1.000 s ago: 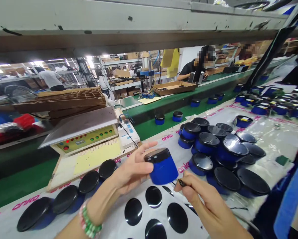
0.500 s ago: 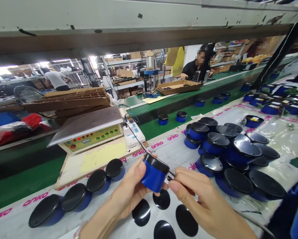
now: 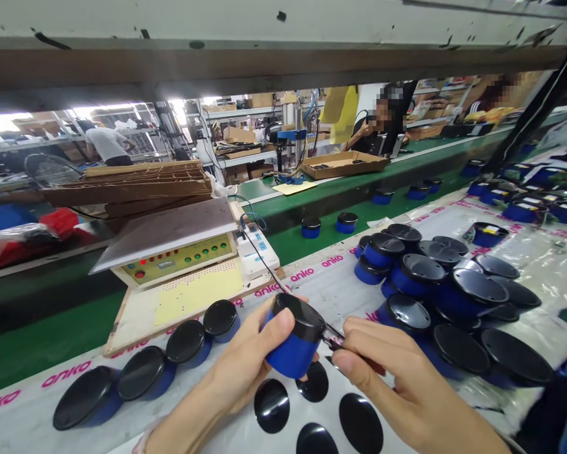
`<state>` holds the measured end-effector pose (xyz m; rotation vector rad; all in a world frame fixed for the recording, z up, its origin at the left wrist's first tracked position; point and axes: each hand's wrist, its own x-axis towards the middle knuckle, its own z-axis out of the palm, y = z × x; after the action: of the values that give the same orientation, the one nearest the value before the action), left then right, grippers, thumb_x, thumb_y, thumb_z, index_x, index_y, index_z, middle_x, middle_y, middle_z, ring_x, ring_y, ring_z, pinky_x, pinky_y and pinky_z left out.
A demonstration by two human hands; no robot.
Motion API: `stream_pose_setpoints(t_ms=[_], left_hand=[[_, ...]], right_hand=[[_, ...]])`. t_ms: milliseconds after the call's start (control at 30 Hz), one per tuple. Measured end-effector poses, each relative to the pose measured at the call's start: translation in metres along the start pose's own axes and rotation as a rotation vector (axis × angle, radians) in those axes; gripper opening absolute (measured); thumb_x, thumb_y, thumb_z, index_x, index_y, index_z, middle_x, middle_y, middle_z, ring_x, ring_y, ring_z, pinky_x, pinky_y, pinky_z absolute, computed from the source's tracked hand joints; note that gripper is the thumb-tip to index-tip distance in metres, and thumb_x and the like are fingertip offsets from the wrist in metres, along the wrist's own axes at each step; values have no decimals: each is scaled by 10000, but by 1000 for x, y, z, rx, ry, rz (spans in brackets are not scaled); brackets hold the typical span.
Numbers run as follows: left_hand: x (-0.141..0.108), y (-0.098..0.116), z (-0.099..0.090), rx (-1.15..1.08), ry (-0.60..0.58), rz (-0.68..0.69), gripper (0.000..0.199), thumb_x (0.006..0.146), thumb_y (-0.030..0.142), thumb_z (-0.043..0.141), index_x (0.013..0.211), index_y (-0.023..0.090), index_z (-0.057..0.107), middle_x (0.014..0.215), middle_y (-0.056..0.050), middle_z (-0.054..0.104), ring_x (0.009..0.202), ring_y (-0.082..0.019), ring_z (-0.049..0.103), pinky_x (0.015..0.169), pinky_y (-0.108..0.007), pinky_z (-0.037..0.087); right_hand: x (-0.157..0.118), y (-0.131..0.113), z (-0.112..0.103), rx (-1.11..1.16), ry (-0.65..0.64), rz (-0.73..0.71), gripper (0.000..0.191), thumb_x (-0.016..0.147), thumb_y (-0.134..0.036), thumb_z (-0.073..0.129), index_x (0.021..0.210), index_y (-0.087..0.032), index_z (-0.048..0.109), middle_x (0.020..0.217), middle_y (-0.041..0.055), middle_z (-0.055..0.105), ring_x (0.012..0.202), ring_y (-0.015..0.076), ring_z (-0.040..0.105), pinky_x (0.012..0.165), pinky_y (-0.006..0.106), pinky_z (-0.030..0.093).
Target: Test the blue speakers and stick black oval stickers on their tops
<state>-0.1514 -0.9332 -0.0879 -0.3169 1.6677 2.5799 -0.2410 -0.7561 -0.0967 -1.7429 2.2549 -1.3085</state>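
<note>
My left hand (image 3: 250, 347) is closed around a round blue housing with a black lid (image 3: 292, 356), its thumb pressed on the lid's edge. The housing is tilted above the bench. At its right side, my right hand (image 3: 387, 372) pinches a slim black plug-like piece (image 3: 333, 337), whose tip meets the housing near the lid. My fingers partly hide that piece, so its exact kind is unclear. Beneath my hands lies a white sheet with several black round discs (image 3: 272, 405). A dark cord (image 3: 259, 252) with a grey end runs from a white socket box to behind the housing.
Several similar blue housings (image 3: 146, 372) stand in a row at left, and more are piled (image 3: 479, 287) at right. A control box with lit buttons (image 3: 179, 261) sits behind. Beyond it runs a green conveyor (image 3: 283, 243) carrying more housings. A co-worker (image 3: 378, 129) is across it.
The left thumb has moved up onto the lid. The housing has tipped slightly toward me, and the right hand with the black piece has shifted a little right and down.
</note>
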Motion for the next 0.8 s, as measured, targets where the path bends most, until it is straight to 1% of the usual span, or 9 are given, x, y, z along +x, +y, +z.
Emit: stream_pose_setpoints(t_ms=[167,267,333,400,467,533,600,667,800], left_hand=[[-3,4,-1,350,52,209,550,689,539,723,1068,187,536,940,-38,597,855,-174,566,755,-268,464],[-8,6,2,569,83,225,546,689,493,741,1101,226,503,942,-12,600,830,-157,562,742,-255,467],[-11,5,4,755,128,264,616,670,509,749,1150,247,467,972,-18,598,829,-171,578,730,-279,496],[-13,3,6,1022,171,454,682,659,511,757,1203,239,450,1079,-63,559,928,-216,577,793,-345,518],[-14,0,7,1326,220,765,681,713,437,741,1277,199,441,1157,-110,481,1057,-258,520,895,-407,498],[-15,-2,9,1546,250,1083,564,780,259,701,1285,158,471,1123,-106,437,1103,-252,477,976,-426,462],[-15,-1,12,1656,197,1319,371,809,87,617,1172,136,562,1045,-68,423,1029,-177,498,1051,-426,419],[-17,2,15,1749,96,1437,239,821,11,534,1003,135,626,1004,-38,415,911,-106,509,1120,-444,352],[-18,8,17,1862,14,1399,248,817,-26,472,897,137,641,957,-21,444,833,-77,509,1150,-477,299]], right_hand=[[0,-4,0,-113,-5,12,271,948,-220,430,678,-201,430,628,-21,469,585,112,463,536,246,333],[-3,-1,5,-133,19,4,250,943,-198,428,694,-199,450,639,-15,481,595,115,475,530,245,331],[-5,5,10,-90,41,8,247,946,-193,420,701,-199,450,648,-15,483,596,113,478,529,236,345],[-7,14,18,-19,55,27,209,949,-187,409,750,-204,470,682,-11,502,613,114,497,543,222,384],[-8,23,26,43,96,34,156,947,-171,392,837,-213,494,734,-2,536,654,123,535,580,214,436],[-8,28,34,69,166,-1,151,940,-154,374,921,-222,508,790,15,578,712,140,578,627,221,478],[-7,28,40,61,234,-65,181,930,-151,369,994,-225,521,850,35,616,769,164,610,666,238,503],[-6,26,43,38,278,-120,222,920,-154,374,1064,-224,528,901,55,643,802,184,630,685,257,518],[-6,25,46,-25,347,-156,231,906,-138,399,1055,-214,558,844,53,656,759,187,646,671,262,531]])
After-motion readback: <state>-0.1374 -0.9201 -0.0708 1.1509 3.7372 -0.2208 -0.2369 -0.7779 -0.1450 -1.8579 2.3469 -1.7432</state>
